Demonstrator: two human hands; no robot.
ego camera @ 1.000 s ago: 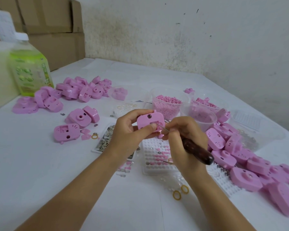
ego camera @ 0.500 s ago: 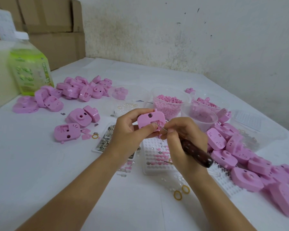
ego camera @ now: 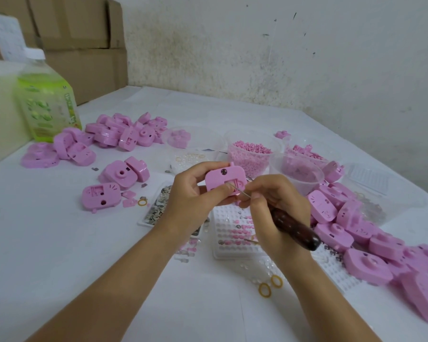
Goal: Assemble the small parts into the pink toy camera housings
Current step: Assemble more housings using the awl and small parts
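Left hand (ego camera: pixel 193 193) holds one pink housing (ego camera: pixel 225 180) up off the table (ego camera: pixel 59 243): thumb across its lower face, fingers curled behind its far edge. The side with the rectangular recess faces the camera, with a dark round hole near the top edge. Right hand (ego camera: pixel 277 208) pinches a pick tool (ego camera: pixel 297 230) between thumb and fingertips. Its dark wooden handle runs back past the wrist, and the thin metal tip is angled into the recess, just beside the left thumb. What sits at the tip is too small to tell. Directly below both hands is a white grid tray (ego camera: pixel 232 233) with pink and metal bits in some cells. Under the left wrist is a flat tray of small metal parts (ego camera: pixel 162 206). Beyond the right hand are a tub of pink pellets (ego camera: pixel 250 154) and a clear tub (ego camera: pixel 297 174), touching each other. Right of the right hand a long pile of housings (ego camera: pixel 356 230) runs toward the near edge. Left of the left hand are three loose housings (ego camera: pixel 124 172), and well beyond them a second heap (ego camera: pixel 124 134). Near the right forearm lie two yellow rings (ego camera: pixel 269 285). Far left is a green bottle (ego camera: pixel 47 102), with cardboard boxes (ego camera: pixel 79 33) behind it.
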